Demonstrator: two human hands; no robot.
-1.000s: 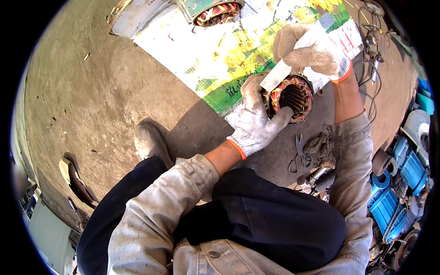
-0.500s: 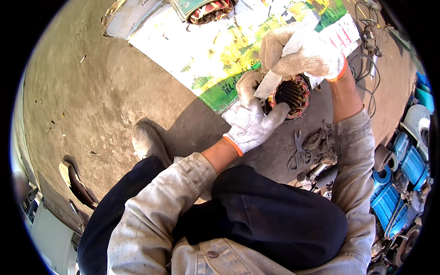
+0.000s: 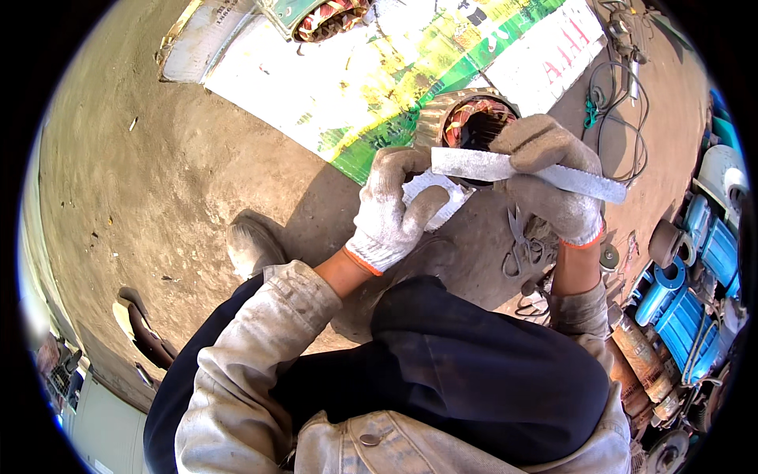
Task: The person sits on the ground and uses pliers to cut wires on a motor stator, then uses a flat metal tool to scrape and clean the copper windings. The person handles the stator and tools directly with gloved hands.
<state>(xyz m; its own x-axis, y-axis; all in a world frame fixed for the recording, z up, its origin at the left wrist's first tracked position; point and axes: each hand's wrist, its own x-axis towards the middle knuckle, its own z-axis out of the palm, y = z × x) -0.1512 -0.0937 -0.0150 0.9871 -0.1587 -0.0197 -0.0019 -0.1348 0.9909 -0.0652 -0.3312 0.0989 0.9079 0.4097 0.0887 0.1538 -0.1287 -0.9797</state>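
My right hand (image 3: 553,174), in a stained knit glove, is closed round a long pale flat strip (image 3: 466,163), held crosswise. My left hand (image 3: 387,209), also gloved, is beside the strip's left end, fingers half curled and thumb apart; any contact with the strip is unclear. A small white ridged piece (image 3: 444,212) lies behind its thumb. Just beyond both hands a ribbed metal motor housing (image 3: 434,114) with red-and-cream windings (image 3: 466,114) rests at the edge of a printed cardboard sheet (image 3: 268,95), partly hidden by my right hand and the strip.
A second, green housing (image 3: 276,16) is on the cardboard. Scissors (image 3: 517,249) lie on the ground below my right hand. Cables (image 3: 639,118) coil at right, beside piled blue motor casings (image 3: 679,332) and metal parts. A curved scrap piece (image 3: 142,332) lies at left, near my boot (image 3: 249,245).
My right hand has come down and toward me, turning the strip from diagonal to crosswise. My left hand has drawn back leftward off the housing, uncovering more of its ribbed side.
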